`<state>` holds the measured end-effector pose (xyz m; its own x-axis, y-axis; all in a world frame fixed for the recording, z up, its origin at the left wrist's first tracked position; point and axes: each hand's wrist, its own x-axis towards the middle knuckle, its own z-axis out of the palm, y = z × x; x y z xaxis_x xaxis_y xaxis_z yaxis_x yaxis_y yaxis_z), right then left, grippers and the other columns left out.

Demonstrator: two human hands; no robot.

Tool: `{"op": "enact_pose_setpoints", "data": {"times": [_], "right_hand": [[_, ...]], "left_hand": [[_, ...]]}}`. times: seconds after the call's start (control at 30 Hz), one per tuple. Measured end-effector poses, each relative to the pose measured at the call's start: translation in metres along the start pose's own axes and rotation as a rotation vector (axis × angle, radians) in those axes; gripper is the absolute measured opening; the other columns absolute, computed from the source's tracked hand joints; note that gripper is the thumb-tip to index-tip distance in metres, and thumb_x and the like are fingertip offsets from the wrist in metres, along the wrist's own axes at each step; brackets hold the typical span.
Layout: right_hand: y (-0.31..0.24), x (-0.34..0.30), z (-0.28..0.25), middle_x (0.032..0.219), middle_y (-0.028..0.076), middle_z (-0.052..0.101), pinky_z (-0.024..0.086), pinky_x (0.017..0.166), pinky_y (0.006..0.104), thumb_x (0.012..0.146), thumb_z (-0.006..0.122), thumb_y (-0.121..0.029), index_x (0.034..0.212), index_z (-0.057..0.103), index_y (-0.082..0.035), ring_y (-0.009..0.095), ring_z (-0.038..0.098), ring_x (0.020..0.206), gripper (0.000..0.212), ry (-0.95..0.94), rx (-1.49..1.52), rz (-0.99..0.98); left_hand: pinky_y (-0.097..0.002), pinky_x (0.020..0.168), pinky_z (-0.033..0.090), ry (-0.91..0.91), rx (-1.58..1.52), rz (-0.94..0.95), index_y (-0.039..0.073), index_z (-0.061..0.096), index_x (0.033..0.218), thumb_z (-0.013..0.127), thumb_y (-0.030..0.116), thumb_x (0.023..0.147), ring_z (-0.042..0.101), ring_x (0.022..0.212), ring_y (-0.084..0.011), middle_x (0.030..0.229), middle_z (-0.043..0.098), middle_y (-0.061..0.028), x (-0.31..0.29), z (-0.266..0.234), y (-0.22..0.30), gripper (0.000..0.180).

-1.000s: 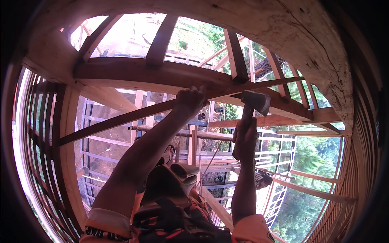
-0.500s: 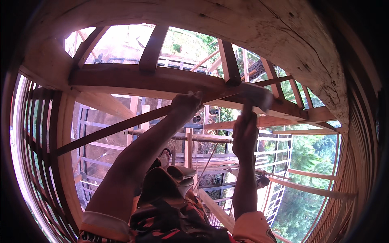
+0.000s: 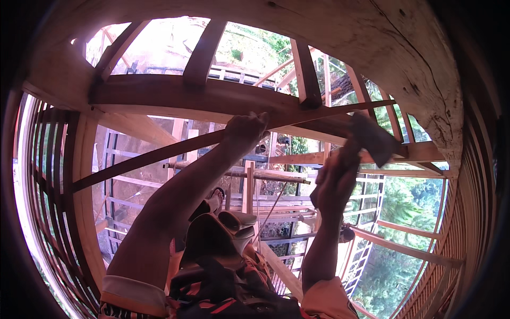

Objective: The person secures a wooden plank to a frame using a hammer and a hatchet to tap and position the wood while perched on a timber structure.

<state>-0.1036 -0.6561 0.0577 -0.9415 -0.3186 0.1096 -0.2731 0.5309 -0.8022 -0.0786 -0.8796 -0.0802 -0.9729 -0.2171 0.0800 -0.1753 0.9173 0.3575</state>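
Note:
My left hand (image 3: 247,127) is closed on a long, thin wooden batten (image 3: 159,160) that slants up to the right across a thick beam (image 3: 143,95). Whether its fingertips also pinch something small, I cannot tell. Raised to the right of it, my right hand (image 3: 338,178) is wrapped round the handle of a hatchet (image 3: 376,139). Its broad dark head is blurred and stands apart from the batten. Short dark timbers (image 3: 204,53) rise behind the beam.
A big, cracked, pale timber (image 3: 404,58) curves over the top right. Slatted walls (image 3: 50,186) flank both sides. Open framing drops away far below, with a pole (image 3: 255,174) crossing it. My foot (image 3: 217,198) shows beneath, and another person's head (image 3: 347,234) is lower down.
My right hand has swung the hatchet to the right, away from the beam and my left hand. The left hand keeps its hold on the batten, nearly still.

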Motion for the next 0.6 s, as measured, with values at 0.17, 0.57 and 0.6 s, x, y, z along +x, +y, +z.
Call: {"op": "enact_pose_setpoints", "data": {"times": [0.17, 0.57, 0.6], "right_hand": [[-0.023, -0.013, -0.025, 0.081, 0.003, 0.051, 0.042, 0.052, 0.0285, 0.104, 0.058, -0.03, 0.125, 0.045, -0.006, 0.01, 0.047, 0.058, 0.034, 0.111, 0.487, -0.069], [0.083, -0.106, -0.018, 0.07, 0.0, 0.049, 0.041, 0.045, 0.0249, 0.104, 0.06, -0.03, 0.12, 0.046, -0.005, 0.008, 0.048, 0.05, 0.032, -0.094, 0.356, 0.28], [0.092, -0.112, -0.016, 0.07, 0.0, 0.049, 0.041, 0.045, 0.0253, 0.103, 0.06, -0.029, 0.118, 0.046, -0.006, 0.008, 0.048, 0.049, 0.031, -0.095, 0.357, 0.275]], "left_hand": [[-0.0404, 0.059, 0.061, 0.022, 0.04, 0.03, 0.006, 0.058, 0.116, 0.071, 0.042, 0.092, 0.074, 0.071, -0.0314, 0.083, 0.069, -0.0158, 0.002, -0.012, 0.003, 0.045], [-0.0478, 0.085, 0.056, 0.033, -0.001, -0.037, 0.003, 0.058, 0.122, 0.082, 0.044, 0.081, 0.07, 0.1, -0.0368, 0.108, 0.069, -0.0197, -0.016, -0.039, -0.012, 0.064], [-0.0469, 0.086, 0.055, 0.136, 0.027, 0.035, 0.003, 0.058, 0.123, 0.083, 0.044, 0.08, 0.069, 0.1, -0.0361, 0.11, 0.069, -0.0186, -0.023, -0.043, -0.015, 0.064]]}}
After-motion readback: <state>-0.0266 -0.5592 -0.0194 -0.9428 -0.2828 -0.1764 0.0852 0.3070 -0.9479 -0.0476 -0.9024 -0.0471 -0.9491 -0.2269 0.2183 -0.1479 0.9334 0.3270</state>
